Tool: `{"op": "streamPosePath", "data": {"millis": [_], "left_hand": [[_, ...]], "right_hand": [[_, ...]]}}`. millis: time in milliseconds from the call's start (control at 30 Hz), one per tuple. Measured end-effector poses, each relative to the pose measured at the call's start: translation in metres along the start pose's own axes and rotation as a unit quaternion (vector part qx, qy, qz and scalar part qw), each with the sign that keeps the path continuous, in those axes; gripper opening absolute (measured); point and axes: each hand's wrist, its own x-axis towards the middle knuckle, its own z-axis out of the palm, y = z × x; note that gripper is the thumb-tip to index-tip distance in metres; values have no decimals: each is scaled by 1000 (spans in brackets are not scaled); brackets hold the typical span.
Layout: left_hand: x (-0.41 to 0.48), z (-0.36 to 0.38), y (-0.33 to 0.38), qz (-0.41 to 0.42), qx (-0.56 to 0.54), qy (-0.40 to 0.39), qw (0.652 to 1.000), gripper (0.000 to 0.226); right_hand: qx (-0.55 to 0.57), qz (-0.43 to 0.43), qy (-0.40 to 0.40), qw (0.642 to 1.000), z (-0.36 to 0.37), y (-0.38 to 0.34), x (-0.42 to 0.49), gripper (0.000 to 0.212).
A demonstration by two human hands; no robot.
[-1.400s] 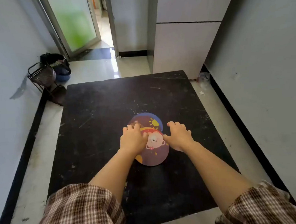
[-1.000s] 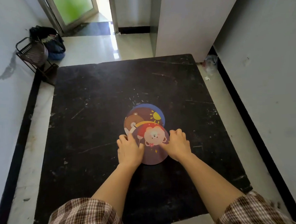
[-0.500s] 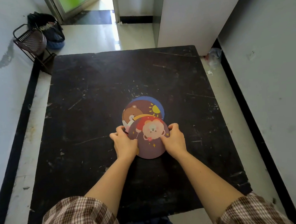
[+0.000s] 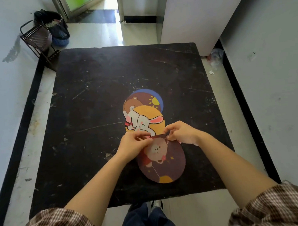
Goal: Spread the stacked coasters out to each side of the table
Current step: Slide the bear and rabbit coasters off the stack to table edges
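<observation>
Both the left hand (image 4: pixel 133 145) and the right hand (image 4: pixel 181 132) pinch the far rim of a round, flat maroon coaster (image 4: pixel 162 161) printed with a bear, its disc tilted toward the near edge of the scratched black table (image 4: pixel 92 116). Just beyond, at the table's middle, a yellow rabbit coaster (image 4: pixel 145 120) overlaps a brown bear coaster (image 4: pixel 140 100) and a blue one (image 4: pixel 156 95), fanned along a near-far line.

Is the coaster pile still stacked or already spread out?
Partly fanned, not spread. The maroon coaster is pulled toward the near edge, pinched by both hands; the yellow coaster and others still overlap mid-table.
</observation>
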Motion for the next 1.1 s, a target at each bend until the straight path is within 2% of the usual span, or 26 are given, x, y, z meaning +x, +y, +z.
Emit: {"op": "streamPosePath", "data": {"millis": [67, 167, 233, 333, 433, 633, 733, 800, 900, 967, 1033, 1100], "left_hand": [[-6, 9, 1, 2, 16, -15, 1000, 19], [-19, 20, -10, -69, -64, 26, 995, 22], [-33, 26, -22, -116, -140, 50, 982, 23], [-55, 36, -41, -169, -227, 90, 955, 21], [-73, 45, -58, -211, -244, 147, 935, 19], [-102, 59, -82, -266, -208, 160, 928, 15], [-108, 60, -86, -267, -202, 190, 923, 12], [-109, 61, -87, -271, -190, 211, 920, 12], [-112, 61, -89, -275, -122, 209, 930, 15], [-113, 59, -91, -267, -60, 191, 943, 27], [-113, 55, -92, -251, 4, 170, 953, 37], [-112, 50, -92, -236, 54, 163, 956, 36]], "right_hand": [[-34, -20, -3, 999, 2, 1, 2, 18], [-9, -50, 69, 996, 9, 17, 0, 15], [48, -27, 110, 992, 16, 36, -4, 21], [43, 27, 147, 988, 25, 70, -10, 37], [70, 60, 172, 981, 34, 92, -20, 31], [111, 89, 211, 967, 65, 104, -31, 6], [83, 98, 255, 958, 78, 107, -33, 13], [98, 96, 256, 957, 87, 106, -34, 15], [144, 68, 239, 958, 96, 102, -35, 13], [169, 56, 236, 955, 97, 99, -34, 4], [182, 56, 233, 954, 96, 98, -33, 13], [177, 53, 229, 956, 96, 98, -33, 15]]}}
